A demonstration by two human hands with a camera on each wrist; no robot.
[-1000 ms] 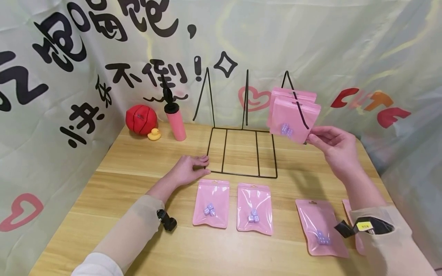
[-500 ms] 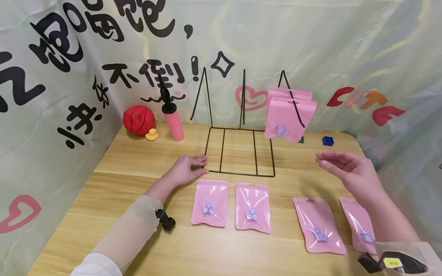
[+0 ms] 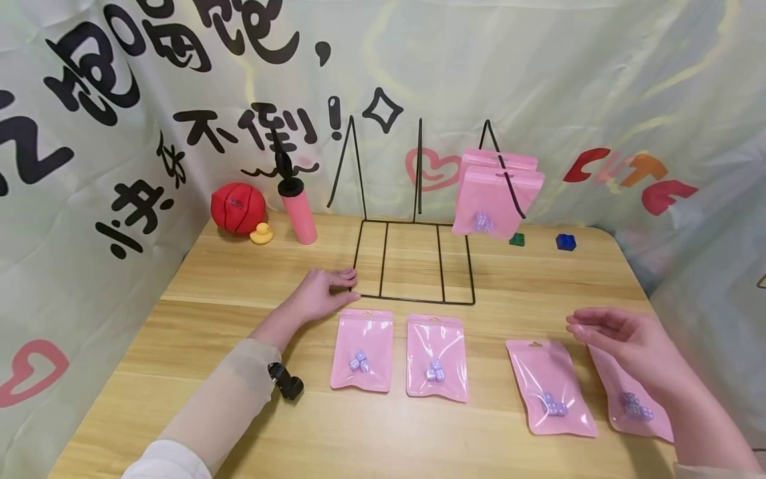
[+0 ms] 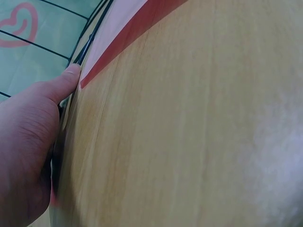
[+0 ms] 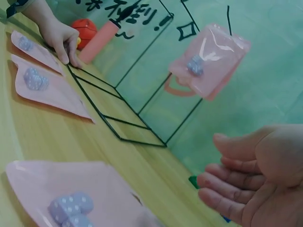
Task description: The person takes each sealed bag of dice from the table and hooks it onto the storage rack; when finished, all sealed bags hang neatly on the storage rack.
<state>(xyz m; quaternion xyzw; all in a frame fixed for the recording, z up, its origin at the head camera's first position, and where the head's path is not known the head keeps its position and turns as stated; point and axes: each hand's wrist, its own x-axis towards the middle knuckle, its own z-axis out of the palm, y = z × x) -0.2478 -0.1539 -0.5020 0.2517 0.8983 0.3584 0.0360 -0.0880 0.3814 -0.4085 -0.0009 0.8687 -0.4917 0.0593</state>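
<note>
My left hand [image 3: 320,295] holds the front left corner of a black wire display rack [image 3: 441,266], thumb at the front bar and fingers at the side bar. In the left wrist view the thumb [image 4: 66,82] lies against the wire. Two pink zip bags [image 3: 499,199] with lilac dice hang one behind the other on the rack's right hook. My right hand [image 3: 637,349] holds nothing, its fingers loosely bent, and overlaps the top of the far right pink bag [image 3: 634,399]. Left of that bag lies another pink bag [image 3: 552,392].
Two more pink dice bags, a left one [image 3: 362,339] and a middle one [image 3: 437,346], lie before the rack. Behind stand a red ball [image 3: 238,208], a yellow duck [image 3: 261,233] and a pink pump [image 3: 299,216]. A green block [image 3: 517,239] and blue block [image 3: 565,242] sit back right.
My right hand has let go of the front hanging bag and moved down and right toward the far right bag on the table. My left hand has stayed at the rack corner.
</note>
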